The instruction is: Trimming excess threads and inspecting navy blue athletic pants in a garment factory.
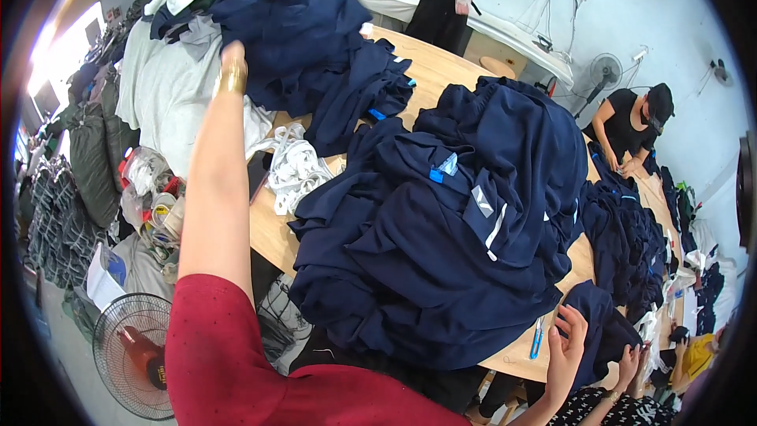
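Note:
My left arm, in a red sleeve with a gold bracelet, stretches toward the far left. There my left hand (233, 55) is closed at the edge of a navy garment (296, 28), whose far side is blurred; the cloth partly hides the fingers. At the lower right my right hand (569, 335) is raised with its fingers apart and slightly curled, holding nothing. It is close to the large pile of navy garments (441, 244) in front of me, which shows blue and white tags. A blue cutter knife (537, 339) lies on the table just left of that hand.
The wooden table (276, 233) carries a bundle of white tape (296, 170). A floor fan (138, 355) stands at lower left. A co-worker's hand (627, 367) touches dark cloth at right. Another person (627, 130) works farther back; one more stands at the top.

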`<state>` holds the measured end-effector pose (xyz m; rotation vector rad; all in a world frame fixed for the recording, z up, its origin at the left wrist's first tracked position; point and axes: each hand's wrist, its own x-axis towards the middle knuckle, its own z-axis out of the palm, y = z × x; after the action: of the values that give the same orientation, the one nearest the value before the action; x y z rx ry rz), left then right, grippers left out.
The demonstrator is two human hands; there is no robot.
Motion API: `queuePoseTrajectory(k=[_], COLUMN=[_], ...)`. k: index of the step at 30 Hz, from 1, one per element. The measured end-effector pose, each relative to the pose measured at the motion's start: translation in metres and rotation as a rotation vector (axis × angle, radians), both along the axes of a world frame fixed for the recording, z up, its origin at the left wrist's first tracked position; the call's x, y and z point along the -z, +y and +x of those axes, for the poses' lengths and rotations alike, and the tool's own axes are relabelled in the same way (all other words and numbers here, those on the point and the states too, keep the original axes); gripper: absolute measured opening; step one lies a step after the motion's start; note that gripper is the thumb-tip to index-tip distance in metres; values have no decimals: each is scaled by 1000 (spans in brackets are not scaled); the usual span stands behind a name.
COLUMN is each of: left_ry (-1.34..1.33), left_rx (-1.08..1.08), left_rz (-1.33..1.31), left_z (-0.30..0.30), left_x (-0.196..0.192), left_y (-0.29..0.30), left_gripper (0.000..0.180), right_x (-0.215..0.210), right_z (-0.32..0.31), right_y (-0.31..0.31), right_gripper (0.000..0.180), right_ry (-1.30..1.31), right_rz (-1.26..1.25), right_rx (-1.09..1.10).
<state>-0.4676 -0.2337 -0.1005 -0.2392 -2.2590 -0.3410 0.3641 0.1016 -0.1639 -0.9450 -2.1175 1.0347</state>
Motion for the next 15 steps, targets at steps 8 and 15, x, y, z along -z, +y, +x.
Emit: queuePoseTrajectory(k=[8,15], left_ry=[-151,-418], left_rx=[123,824], left_rz=[598,707], left_z=[160,344], left_x=[188,145], left_y=[108,166], left_gripper=[65,47], right_x=[37,161], right_z=[90,118], right_y=[7,30], right_gripper=[25,54], right_ry=[-410,-583], right_rz=[199,333], right_rx=[355,569])
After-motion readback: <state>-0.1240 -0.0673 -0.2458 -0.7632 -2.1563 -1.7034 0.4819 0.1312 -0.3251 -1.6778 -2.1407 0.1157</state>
